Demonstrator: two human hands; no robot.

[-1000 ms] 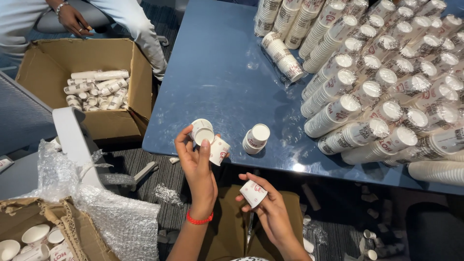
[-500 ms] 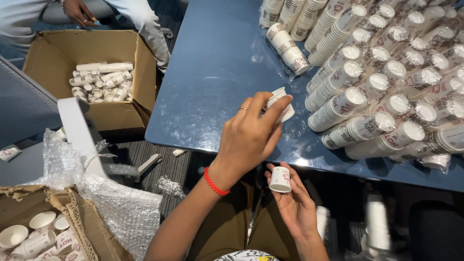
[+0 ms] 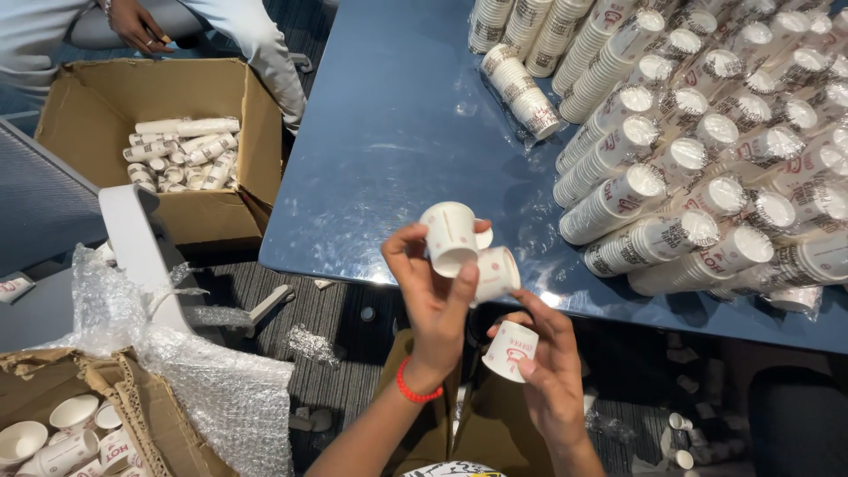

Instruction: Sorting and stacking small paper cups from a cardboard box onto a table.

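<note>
My left hand (image 3: 433, 300), with a red band on its wrist, grips a small bunch of white paper cups (image 3: 464, 252) with red print, held over the near edge of the blue table (image 3: 389, 132). My right hand (image 3: 548, 371) is lower and to the right, below the table edge, pinching a single paper cup (image 3: 510, 352) of the same kind. The two hands are close together but the cups do not touch.
Long stacks of paper cups (image 3: 698, 150) lie in rows across the table's right side. An open cardboard box (image 3: 150, 141) with cup stacks sits at the left, beside another person's legs and hand (image 3: 137, 22). Bubble wrap (image 3: 212, 389) and a second carton of loose cups (image 3: 62, 433) lie bottom left.
My left hand has come back from the table toward me, now holding several cups turned sideways. My right hand rose slightly with its single cup.
</note>
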